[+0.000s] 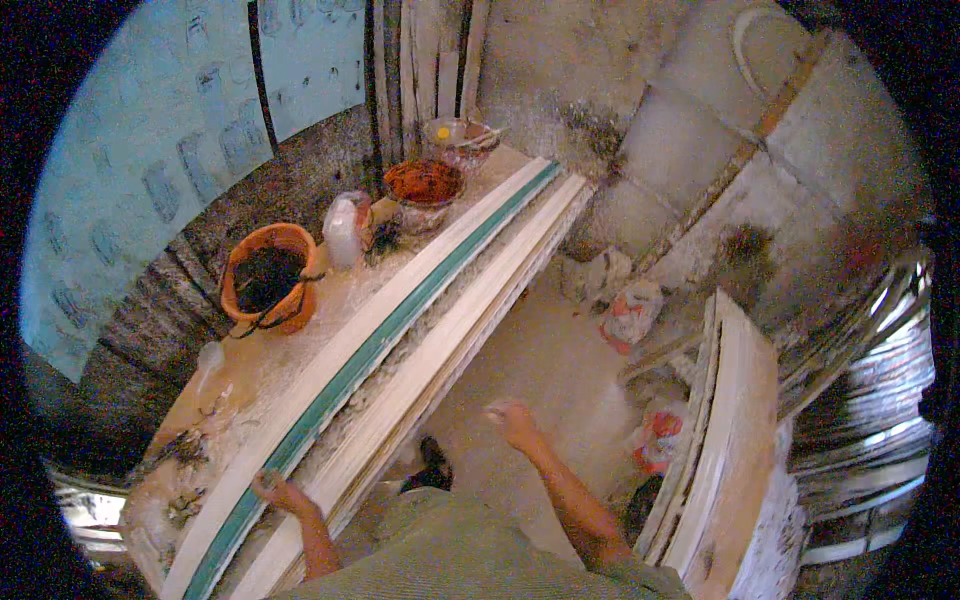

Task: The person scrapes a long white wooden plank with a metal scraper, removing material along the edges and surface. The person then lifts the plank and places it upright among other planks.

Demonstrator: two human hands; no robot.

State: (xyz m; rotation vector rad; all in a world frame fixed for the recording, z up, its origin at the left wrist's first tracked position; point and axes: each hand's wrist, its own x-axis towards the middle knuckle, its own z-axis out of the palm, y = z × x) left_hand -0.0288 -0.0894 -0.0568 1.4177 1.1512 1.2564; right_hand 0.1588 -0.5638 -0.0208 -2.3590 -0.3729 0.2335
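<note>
A long strip with a green face [385,335] lies lengthwise on the worktable, beside a pale wooden strip along its left. My left hand [282,492] is at the near part of the green strip, with its fingers curled over the right edge. My right hand [515,425] is held over the floor, right of the table, its fingers bent together. A small pale patch shows at its fingertips, too blurred to name. Between the green strip and my body, a stack of long pale wooden strips [415,390] runs along the table's near edge.
An orange bucket [308,300] with dark contents stands on the table [190,400]. Beyond it are a whitish plastic container [343,235], a bowl of reddish-brown material [423,183] and another bowl [470,155]. At right, more pale strips [715,450] are stacked near red-and-white bags [632,312].
</note>
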